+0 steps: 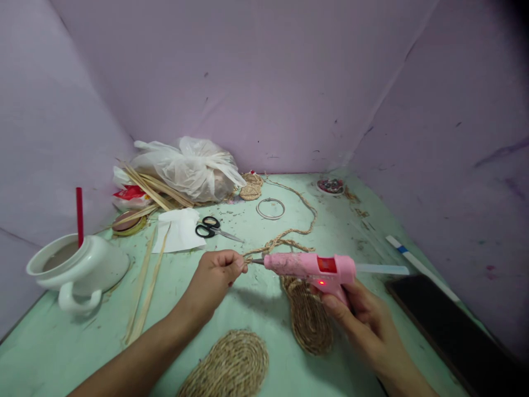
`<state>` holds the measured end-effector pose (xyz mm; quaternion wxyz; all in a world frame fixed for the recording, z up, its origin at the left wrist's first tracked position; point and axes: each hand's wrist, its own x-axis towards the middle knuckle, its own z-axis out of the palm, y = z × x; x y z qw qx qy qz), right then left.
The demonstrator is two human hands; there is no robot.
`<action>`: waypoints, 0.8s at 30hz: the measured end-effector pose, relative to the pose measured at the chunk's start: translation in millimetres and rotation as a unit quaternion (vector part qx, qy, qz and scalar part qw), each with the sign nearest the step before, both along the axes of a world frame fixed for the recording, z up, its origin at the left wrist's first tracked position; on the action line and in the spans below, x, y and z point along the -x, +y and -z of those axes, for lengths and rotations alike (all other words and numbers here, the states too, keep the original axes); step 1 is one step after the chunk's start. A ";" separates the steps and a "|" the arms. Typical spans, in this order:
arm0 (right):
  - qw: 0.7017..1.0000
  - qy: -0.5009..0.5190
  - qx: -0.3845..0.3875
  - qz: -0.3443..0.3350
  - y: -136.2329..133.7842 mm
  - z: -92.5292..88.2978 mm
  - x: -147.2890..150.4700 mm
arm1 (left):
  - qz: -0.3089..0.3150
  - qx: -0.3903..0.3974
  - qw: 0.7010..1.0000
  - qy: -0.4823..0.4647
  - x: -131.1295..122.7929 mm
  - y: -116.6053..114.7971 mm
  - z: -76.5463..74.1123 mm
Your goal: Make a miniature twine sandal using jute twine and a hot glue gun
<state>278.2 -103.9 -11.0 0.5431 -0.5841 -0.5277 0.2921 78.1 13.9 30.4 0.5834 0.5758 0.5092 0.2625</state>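
My right hand (363, 320) grips the handle of a pink hot glue gun (293, 263), its red light lit and a clear glue stick (382, 269) poking out of the back. The gun's metal nozzle points left at my left hand (221, 270), whose thumb and fingers pinch the end of a braided straw cord (289, 232). That cord runs in a curve towards the back of the table. Beneath the gun lies a dark brown coiled woven sole (311, 322), partly hidden by the gun. A lighter woven oval piece (233, 364) is at the front edge of view.
Black-handled scissors (217, 229) lie by white paper (177, 229) and straw strips (144, 286). A white pot (88, 270) holding a red stick stands left. Behind are a plastic bag (194, 168), a metal ring (270, 209) and a small dish (330, 186). A dark slab (446, 325) lies right.
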 end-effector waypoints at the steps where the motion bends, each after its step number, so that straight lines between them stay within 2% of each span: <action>1: 1.000 0.011 0.008 0.000 0.1 0.2 -0.5 | 0.000 -0.002 1.000 0.002 0.1 0.1 0.0; 6: 0.995 0.103 0.020 0.003 4.0 -1.7 -7.0 | -0.002 -0.011 1.000 0.021 1.4 0.2 -0.4; 8: 0.987 0.154 0.022 0.031 7.8 -4.3 -12.6 | -0.004 -0.017 1.000 0.026 2.4 0.3 -1.2; 13: 0.928 0.289 0.090 0.218 23.8 -7.4 -34.3 | 0.039 -0.097 0.990 0.094 5.5 0.2 -3.2; 18: 0.913 0.263 0.115 0.291 46.7 4.4 -60.7 | 0.079 -0.166 0.974 0.136 9.2 -0.2 -3.2; 21: 0.914 0.226 0.136 0.308 55.5 7.3 -68.4 | 0.108 -0.211 0.965 0.107 11.8 -0.1 -4.7; 24: 0.918 0.163 0.138 0.333 52.5 -1.5 -61.2 | 0.136 -0.243 0.959 0.054 13.9 -0.3 -7.5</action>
